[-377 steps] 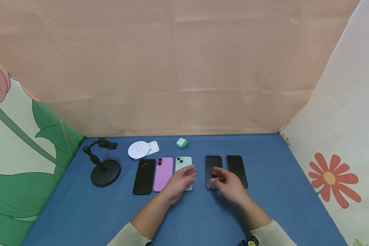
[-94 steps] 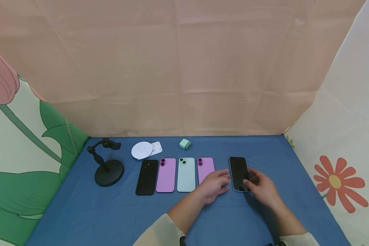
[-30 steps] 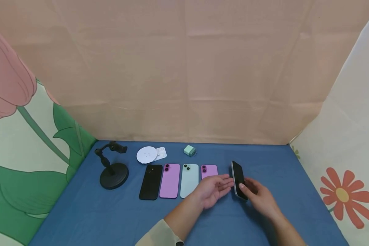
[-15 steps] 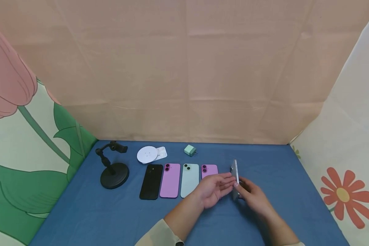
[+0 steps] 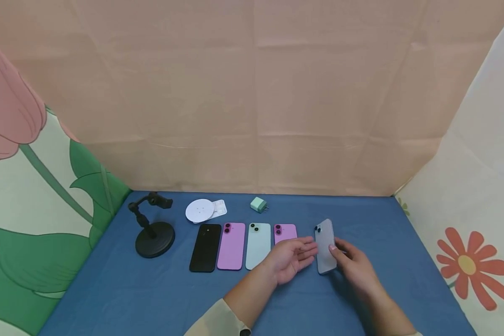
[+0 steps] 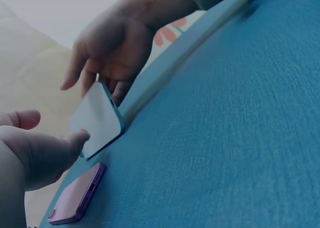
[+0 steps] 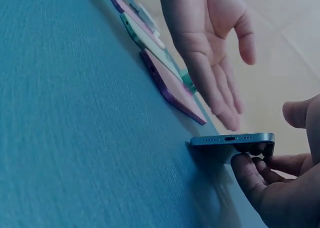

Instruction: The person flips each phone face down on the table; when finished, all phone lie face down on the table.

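Note:
A pale silver-blue smartphone has its back with the camera lenses facing up. It is tilted, its left edge low at the cloth. My right hand holds it by the right edge, with fingers curled under it in the right wrist view; the thumb stands apart there. My left hand is held palm up, fingers straight, its fingertips close to the smartphone's left edge; contact is unclear. Behind that hand lies a purple smartphone, partly hidden. Farther left, a mint smartphone, another purple smartphone and a black smartphone form a row.
At the back left, a black stand with a jointed arm rises from the blue cloth. A white disc lies over a white card, and a mint charger plug sits behind the row. Fabric walls enclose the table.
The right hand has turned the silver-blue smartphone from screen up, through upright, to back up. Earlier, another smartphone was turned from screen up to show its purple back beside the row.

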The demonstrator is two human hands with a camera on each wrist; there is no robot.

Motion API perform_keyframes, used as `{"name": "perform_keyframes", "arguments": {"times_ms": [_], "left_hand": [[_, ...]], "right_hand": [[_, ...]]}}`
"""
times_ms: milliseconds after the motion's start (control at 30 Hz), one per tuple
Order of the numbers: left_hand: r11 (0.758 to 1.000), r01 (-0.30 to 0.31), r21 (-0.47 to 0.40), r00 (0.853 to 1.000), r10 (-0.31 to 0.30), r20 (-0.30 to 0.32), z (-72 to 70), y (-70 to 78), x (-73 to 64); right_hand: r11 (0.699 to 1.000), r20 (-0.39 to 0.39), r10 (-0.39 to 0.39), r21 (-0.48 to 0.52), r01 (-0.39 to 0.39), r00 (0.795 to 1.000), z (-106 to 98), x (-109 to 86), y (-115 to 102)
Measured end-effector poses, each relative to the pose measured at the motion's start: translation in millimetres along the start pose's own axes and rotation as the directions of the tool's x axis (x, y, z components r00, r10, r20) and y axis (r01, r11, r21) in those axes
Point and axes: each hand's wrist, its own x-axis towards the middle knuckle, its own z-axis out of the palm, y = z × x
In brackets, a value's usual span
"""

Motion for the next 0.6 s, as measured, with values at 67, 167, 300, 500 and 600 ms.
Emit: {"name": "perform_keyframes", "arguments": {"times_ms": [67,167,300,500,600], "left_hand": [[1.0,-0.001,0.014,1.0,0.001,-0.012,0.0,-1.4,1.0],[0.999,0.001,0.04,1.0,0.0,-0.03,0.4,-4.1,2.5],[0.998,0.012,0.058,0.999,-0.009,-0.045,0.3,-8.1,4.3],[0.998,0.019,0.059,0.999,-0.016,-0.051,0.6,-10.5,4.2],[0.998,0.021,0.064,0.998,-0.018,-0.054,1.1,-10.9,3.4]], "right_hand": [[1.0,-0.002,0.012,-0.013,-0.012,1.0,-2,-0.7,0],[1.0,-0.001,0.028,-0.012,-0.028,1.0,-4,-1.2,0],[0.999,-0.007,0.04,-0.009,-0.04,0.999,-5,-1.9,1],[0.998,-0.01,0.046,-0.032,-0.046,0.999,-9,-1.9,5],[0.997,-0.014,0.052,-0.05,-0.053,0.999,-11,-2.6,6]]}}
